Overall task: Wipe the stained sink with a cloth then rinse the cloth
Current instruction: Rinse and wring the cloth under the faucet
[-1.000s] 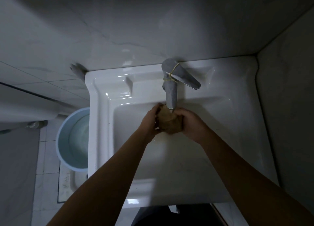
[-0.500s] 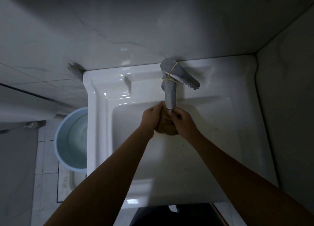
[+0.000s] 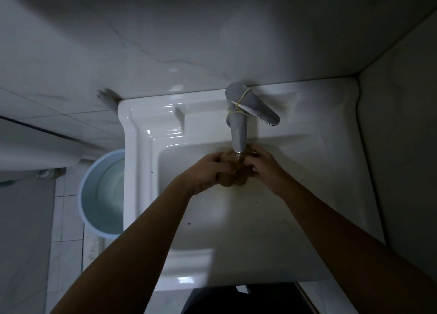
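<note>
A bunched brown cloth (image 3: 233, 175) sits directly under the spout of the metal tap (image 3: 238, 127), over the basin of the white sink (image 3: 151, 148). My left hand (image 3: 208, 172) grips the cloth from the left and my right hand (image 3: 262, 166) grips it from the right. Both sets of fingers are closed into the fabric. Small dark specks dot the basin floor (image 3: 257, 219) below my right forearm.
The tap lever (image 3: 260, 111) points right and has a yellow rubber band around it. A light blue bucket (image 3: 94, 193) stands on the floor left of the sink. Tiled walls close in behind and on the right.
My hands have kept working the cloth under the spout: they squeezed together half a second ago and have now spread slightly apart, with more cloth showing between them.
</note>
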